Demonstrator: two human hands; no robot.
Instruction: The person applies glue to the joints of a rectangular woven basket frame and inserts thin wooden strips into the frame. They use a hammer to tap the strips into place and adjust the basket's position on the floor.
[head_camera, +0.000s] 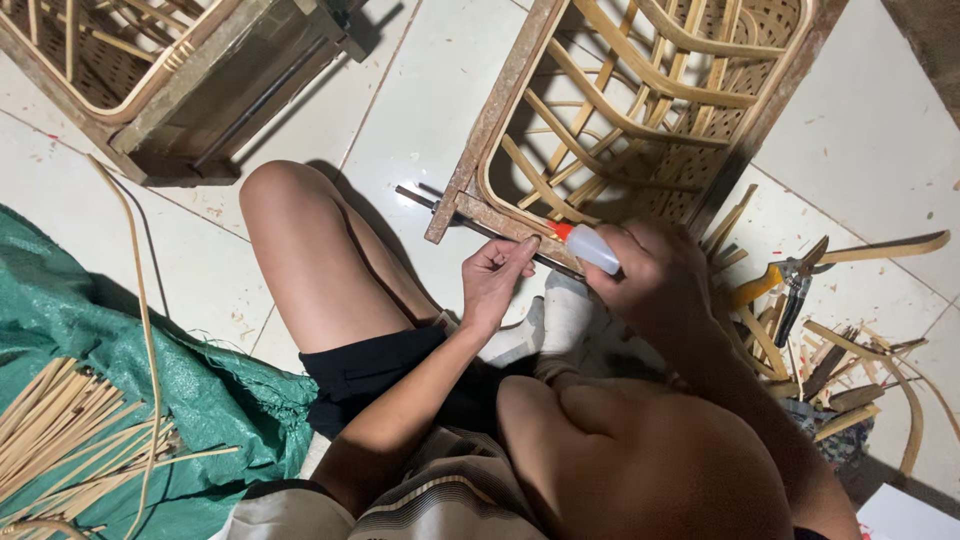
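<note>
Nearby, yellow-handled pliers (785, 282) amid rattan offcuts (845, 375) beside the right hand (655, 275).

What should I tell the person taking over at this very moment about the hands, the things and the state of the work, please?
Left hand: fingertips pressed on the lower edge of the rattan frame. Right hand: gripping a small white squeeze bottle, red tip at that same edge. Cutters lie on the tile floor to the right among offcuts; rattan strips lie on the green sheet. Whether anything has been applied cannot be told. A second frame stands upper left.
</note>
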